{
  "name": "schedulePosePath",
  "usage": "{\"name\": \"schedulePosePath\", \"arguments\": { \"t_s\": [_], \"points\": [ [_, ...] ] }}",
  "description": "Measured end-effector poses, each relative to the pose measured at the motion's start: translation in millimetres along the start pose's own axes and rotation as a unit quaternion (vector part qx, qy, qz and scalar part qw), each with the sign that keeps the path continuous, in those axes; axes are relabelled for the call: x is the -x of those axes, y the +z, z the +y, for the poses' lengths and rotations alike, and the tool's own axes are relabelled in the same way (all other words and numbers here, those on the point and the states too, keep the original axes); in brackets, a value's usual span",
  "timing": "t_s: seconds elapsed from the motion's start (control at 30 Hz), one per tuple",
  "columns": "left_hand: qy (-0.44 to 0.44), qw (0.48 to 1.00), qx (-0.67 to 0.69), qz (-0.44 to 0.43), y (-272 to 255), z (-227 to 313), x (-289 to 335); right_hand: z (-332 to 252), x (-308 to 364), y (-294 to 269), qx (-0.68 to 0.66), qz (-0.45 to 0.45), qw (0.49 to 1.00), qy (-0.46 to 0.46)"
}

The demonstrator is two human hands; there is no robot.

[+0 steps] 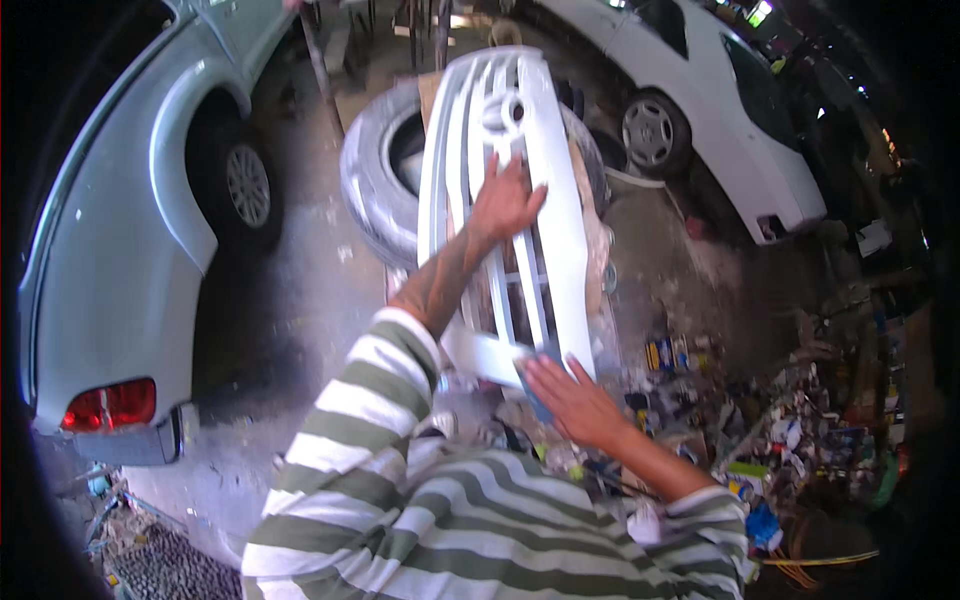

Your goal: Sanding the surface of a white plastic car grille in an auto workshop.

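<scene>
A white car grille (565,220) with long slats and a round emblem mount lies lengthwise in front of me. My left hand (508,195) rests on its slats just below the emblem, thumb spread to the side and holding nothing. At the grille's near end, my right hand (575,402) lies with its fingers extended over a dark blue-grey sheet of sandpaper (537,400), pressing it against the white surface. The palm hides part of that sheet.
A dusty tyre (372,180) supports the grille. A silver-grey vehicle (115,240) stands at left, a white car (745,150) at far right. Cluttered scraps and containers (790,430) cover the ground at right. A pebbled patch (185,555) is at lower left.
</scene>
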State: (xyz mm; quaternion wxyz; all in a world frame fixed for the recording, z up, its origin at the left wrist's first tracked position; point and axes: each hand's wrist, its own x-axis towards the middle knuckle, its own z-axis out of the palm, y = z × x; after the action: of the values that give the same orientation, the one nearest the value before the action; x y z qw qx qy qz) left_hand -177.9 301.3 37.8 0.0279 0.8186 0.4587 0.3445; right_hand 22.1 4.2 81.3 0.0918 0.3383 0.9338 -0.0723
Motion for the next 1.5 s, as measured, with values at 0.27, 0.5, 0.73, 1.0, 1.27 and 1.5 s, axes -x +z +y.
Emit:
{"name": "schedulePosePath", "arguments": {
  "t_s": [0.27, 0.5, 0.73, 1.0, 1.27, 1.5],
  "points": [
    [0.005, 0.994, 0.112, 0.003, -12, 2, 6, 6, -5, -1, 0.022, -0.015, 0.999, -0.042],
    [-0.032, 0.994, 0.100, -0.033, -23, 10, 3, 43, 45, 9, -0.046, -0.051, 0.995, -0.074],
    [-0.044, 0.994, 0.102, -0.014, -18, 6, 3, 38, 48, 34, -0.047, -0.010, 0.996, -0.076],
    [-0.077, 0.986, 0.146, -0.023, -17, 12, 5, 37, 43, 65, -0.101, 0.053, 0.989, -0.092],
    [-0.091, 0.989, 0.120, -0.015, -15, 10, 7, 45, 68, 65, -0.086, 0.065, 0.994, -0.026],
    [-0.073, 0.989, 0.125, -0.022, -12, 14, 10, 13, 81, 136, -0.129, 0.205, 0.968, 0.067]
  ]
}}
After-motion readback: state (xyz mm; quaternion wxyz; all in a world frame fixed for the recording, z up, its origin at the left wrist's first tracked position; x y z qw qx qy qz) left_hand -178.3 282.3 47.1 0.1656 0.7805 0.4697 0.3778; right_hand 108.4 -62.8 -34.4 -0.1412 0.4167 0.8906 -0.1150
